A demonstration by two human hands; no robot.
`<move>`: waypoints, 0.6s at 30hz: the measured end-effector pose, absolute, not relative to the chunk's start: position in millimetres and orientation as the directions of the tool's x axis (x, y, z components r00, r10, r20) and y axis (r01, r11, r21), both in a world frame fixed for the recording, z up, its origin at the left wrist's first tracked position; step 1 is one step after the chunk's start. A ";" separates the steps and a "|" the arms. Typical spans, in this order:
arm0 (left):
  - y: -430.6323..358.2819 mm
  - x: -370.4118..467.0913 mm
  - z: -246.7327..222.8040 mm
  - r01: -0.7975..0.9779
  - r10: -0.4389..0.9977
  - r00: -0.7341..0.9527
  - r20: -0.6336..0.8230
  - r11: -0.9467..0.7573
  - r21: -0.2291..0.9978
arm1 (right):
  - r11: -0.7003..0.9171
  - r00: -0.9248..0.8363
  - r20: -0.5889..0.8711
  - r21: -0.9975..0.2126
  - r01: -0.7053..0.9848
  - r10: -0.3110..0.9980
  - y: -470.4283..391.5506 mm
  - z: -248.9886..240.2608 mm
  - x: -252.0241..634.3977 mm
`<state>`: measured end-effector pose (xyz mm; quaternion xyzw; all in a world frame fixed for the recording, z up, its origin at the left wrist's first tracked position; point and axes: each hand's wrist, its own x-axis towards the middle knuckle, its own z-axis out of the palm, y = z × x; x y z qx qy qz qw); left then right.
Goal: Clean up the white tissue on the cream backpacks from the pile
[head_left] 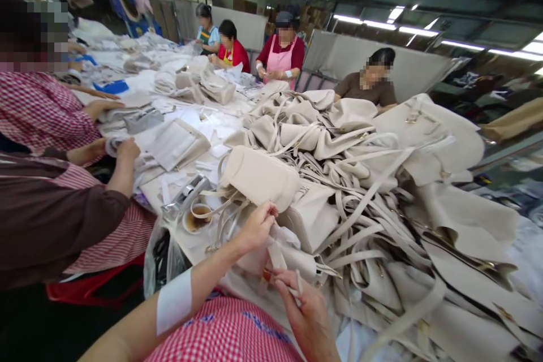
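Observation:
Low in the middle of the head view, my left hand [258, 226] has its fingers pinched together at a thin whitish sheet [286, 236] above a cream bag. My right hand [303, 305] is closed round a slim pale tool [296, 291], near a strap end and a small orange-brown piece [267, 274]. Right beyond my hands lies a cream bag [261, 176] on its side, with another cream bag [311, 215] touching it. What my left fingertips press on is partly hidden.
A large heap of cream bags and straps [369, 181] fills the right side. A cup of brown liquid [197, 218] stands at the table edge, left of my hands. Co-workers' arms [121, 167] reach in from the left; several people sit across the table.

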<state>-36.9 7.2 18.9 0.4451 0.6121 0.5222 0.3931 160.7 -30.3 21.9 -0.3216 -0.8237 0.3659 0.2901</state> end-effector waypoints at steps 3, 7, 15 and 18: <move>6.4 -36.3 21.7 0.123 0.954 -0.297 -0.037 0.077 0.989 | 0.552 -0.563 0.314 -0.770 0.319 0.765 -32.8 19.0 167.1; 3.0 -31.6 24.5 0.148 0.949 -0.308 -0.074 0.125 0.981 | 0.648 -0.586 0.413 -0.712 0.270 0.697 -17.1 7.6 156.0; 17.8 -40.1 33.0 0.459 0.986 -0.108 -0.129 0.165 0.873 | 0.784 -0.636 0.556 -0.607 0.129 0.535 0.8 -9.6 136.2; 22.3 -40.5 35.8 0.464 0.992 -0.072 -0.102 0.124 0.877 | 0.802 -0.636 0.564 -0.578 0.151 0.527 -2.3 -13.8 146.2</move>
